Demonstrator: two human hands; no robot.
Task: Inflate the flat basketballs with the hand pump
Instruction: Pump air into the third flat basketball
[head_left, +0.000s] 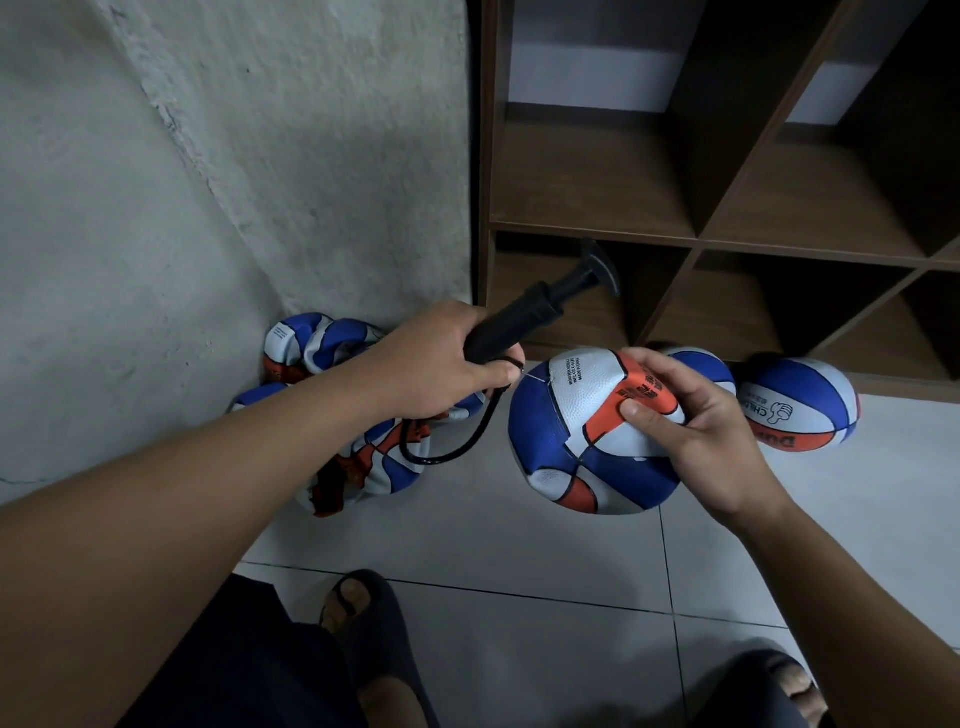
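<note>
Two or three flat balls (363, 415) heaped in the wall corner, count unclear. Left hand (431, 364) grips one hand pump (524, 317), needle near the soft ball (582, 436) that the right hand (701, 436) holds over the floor; two round balls (800, 405) by the shelf. Steady the valve, insert straight.

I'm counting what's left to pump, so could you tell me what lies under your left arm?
Flat, crumpled basketballs lie heaped on the floor by the wall. The left forearm covers part of the heap, so the count is unclear.
</note>
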